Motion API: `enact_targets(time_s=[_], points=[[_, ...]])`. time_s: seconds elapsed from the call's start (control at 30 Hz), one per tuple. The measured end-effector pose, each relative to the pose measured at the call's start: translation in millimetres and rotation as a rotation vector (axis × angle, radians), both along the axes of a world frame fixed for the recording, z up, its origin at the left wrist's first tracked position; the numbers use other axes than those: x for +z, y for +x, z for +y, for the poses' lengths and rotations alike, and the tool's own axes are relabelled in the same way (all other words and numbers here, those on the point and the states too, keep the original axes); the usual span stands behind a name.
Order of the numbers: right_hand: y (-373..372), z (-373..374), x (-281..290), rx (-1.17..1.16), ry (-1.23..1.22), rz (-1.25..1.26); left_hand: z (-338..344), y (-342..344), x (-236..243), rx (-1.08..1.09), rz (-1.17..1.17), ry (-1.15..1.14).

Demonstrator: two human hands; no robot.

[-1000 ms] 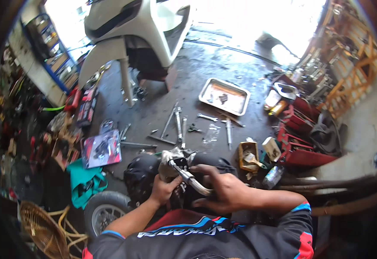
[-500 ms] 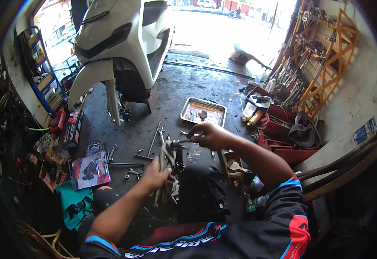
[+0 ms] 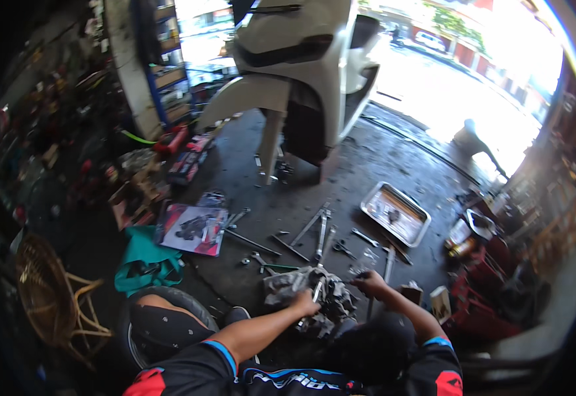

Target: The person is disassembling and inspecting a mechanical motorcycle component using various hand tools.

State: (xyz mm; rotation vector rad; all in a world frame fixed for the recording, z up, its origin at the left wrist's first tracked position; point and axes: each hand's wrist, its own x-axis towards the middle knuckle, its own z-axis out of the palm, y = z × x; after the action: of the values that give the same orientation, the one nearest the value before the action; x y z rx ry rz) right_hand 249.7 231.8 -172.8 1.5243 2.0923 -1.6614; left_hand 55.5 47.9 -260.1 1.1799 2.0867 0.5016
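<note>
My left hand [image 3: 306, 303] is closed around a metal machine part [image 3: 333, 298], silver and dark, held low in front of my body. Its exact kind does not show. A crumpled grey rag [image 3: 281, 288] lies against its left side. Close to the part's right side is my right hand [image 3: 371, 284], its fingers pinched together. A small dark tip pokes from them toward the part, too blurred to name. Just beyond the hands, several wrenches [image 3: 321, 241] and a pair of dark scissors-like pliers [image 3: 344, 248] lie on the floor.
A metal tray [image 3: 403, 228] with small parts sits ahead to the right. Beyond stands a white scooter [image 3: 294, 66], its front wheel off. A blister pack [image 3: 192, 229] and green bag [image 3: 144, 261] lie left, near a wicker chair [image 3: 47, 290]. Red toolboxes [image 3: 482, 284] stand right.
My view has swung left, so the scooter and tray appear farther right. Both hands sit lower with the metal part, the grey rag shows beside it, and my right hand has come off its top.
</note>
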Motion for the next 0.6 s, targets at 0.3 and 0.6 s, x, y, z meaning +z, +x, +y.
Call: enact_targets(time_s=[0.3,0.6], points=[[-7.8,-35.5,-42.3,0.475,0.833,0.381,39.0,-7.7,-78.6,0.277,-0.480,-0.272],[-14.3,-61.7,-79.6,0.233,0.757,0.715,67.2,12.0,-0.6,0.580,-1.310,-0.181]])
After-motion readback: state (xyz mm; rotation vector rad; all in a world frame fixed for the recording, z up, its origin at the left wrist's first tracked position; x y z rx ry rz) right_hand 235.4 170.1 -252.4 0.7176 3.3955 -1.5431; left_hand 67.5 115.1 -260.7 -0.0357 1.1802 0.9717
